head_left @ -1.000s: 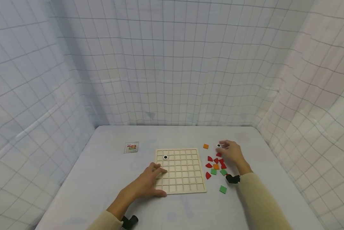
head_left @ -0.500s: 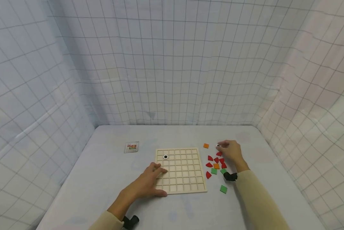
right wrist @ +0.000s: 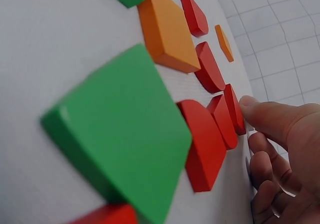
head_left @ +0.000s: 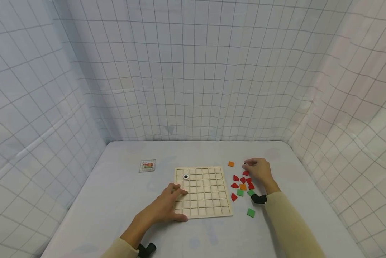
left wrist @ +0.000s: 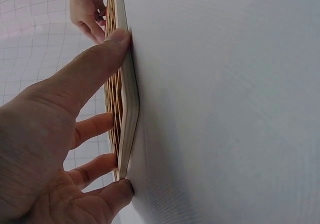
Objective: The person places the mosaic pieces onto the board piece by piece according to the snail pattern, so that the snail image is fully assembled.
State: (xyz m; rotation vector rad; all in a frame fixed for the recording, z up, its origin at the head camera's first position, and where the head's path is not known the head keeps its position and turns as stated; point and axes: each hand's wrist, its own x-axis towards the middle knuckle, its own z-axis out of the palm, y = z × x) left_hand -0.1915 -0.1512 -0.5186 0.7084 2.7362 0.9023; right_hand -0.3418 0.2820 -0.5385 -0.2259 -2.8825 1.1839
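The left hand (head_left: 163, 205) rests at the left side of a pale wooden grid board (head_left: 209, 195). Its thumb (left wrist: 102, 59) lies against the board's front edge in the left wrist view, and its spread fingers reach the left side. One round white disc with a black dot (head_left: 185, 176) sits in an upper-left cell. Beyond the board's right side, the right hand (head_left: 260, 171) pinches a second white disc with a black centre (head_left: 244, 163) between thumb and fingers, partly covered by them. That disc is hidden in the right wrist view.
Red quarter-round tiles (head_left: 234, 185), green square tiles (head_left: 251, 213) and orange square tiles (head_left: 231, 164) lie loose right of the board. A small picture card (head_left: 147, 165) lies at the back left. Grid-patterned curtains (head_left: 193, 89) enclose the table.
The right hand's thumb and fingers have closed in on the white disc, and its wrist has shifted slightly left. The left hand stays on the board.
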